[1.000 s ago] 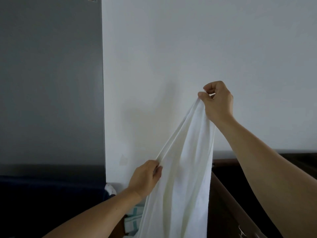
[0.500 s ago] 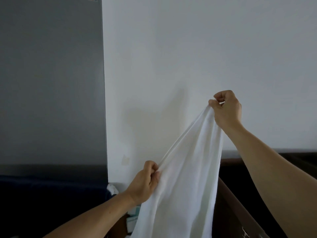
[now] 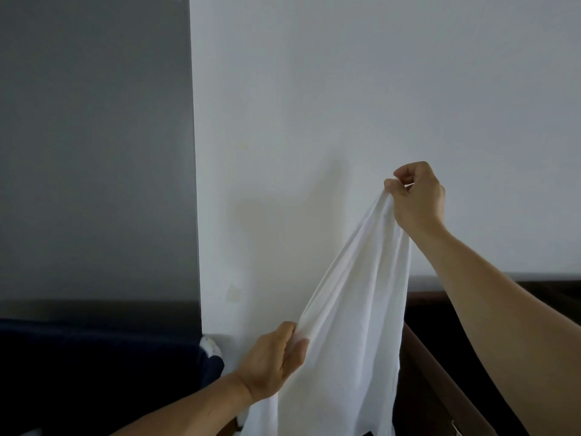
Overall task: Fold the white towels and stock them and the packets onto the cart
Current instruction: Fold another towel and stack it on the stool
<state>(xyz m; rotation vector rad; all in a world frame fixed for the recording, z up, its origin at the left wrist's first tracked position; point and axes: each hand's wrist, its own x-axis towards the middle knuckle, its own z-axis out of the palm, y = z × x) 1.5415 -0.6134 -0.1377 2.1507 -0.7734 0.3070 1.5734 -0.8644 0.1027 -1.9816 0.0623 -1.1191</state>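
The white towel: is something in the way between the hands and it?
Nothing visible is. The right hand pinches the white towel at its top corner, and the left hand grips its edge lower down.

Wall: white wall is filling centre and right.
Left: grey panel is adjoining it.
Lower left: navy upholstery is showing.
Lower right: brown rail is slanting.
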